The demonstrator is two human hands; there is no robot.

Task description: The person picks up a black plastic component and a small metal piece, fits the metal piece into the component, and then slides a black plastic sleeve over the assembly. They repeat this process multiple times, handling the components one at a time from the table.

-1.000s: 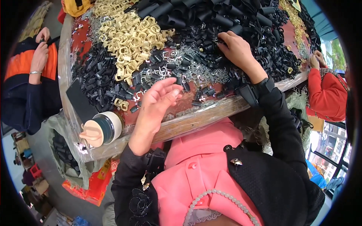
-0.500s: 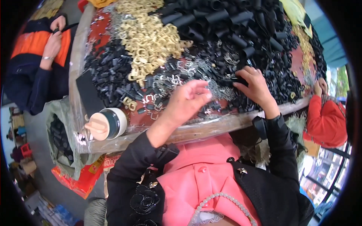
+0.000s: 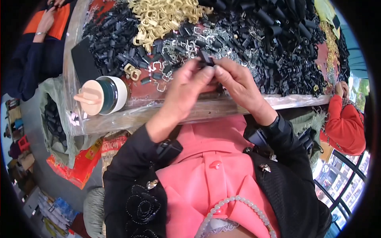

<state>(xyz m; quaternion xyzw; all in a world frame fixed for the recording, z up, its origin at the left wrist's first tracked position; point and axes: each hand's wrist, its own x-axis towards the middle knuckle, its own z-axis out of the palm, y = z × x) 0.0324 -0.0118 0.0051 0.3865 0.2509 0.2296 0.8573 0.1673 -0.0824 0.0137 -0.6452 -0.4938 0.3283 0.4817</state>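
My left hand (image 3: 183,90) and my right hand (image 3: 240,84) meet above the near edge of the table. Both have their fingers closed on a small black plastic piece (image 3: 205,58), its lower part hidden by my fingertips. Just beyond them lie silvery wire hooks (image 3: 174,47) scattered among small black parts (image 3: 111,43). A heap of gold-coloured metal rings or buckles (image 3: 158,18) spreads farther back. Black tube-like pieces (image 3: 266,18) are piled at the far right.
A cup with a peach lid (image 3: 89,97) stands at the table's near left corner, beside a flat black panel (image 3: 85,59). An open sack (image 3: 45,107) of black parts is on the floor. Co-workers sit left (image 3: 43,23) and right (image 3: 343,127).
My right hand has left the parts pile with a black piece and come in to my left hand. Both hands now hold it together. The view has shifted slightly.
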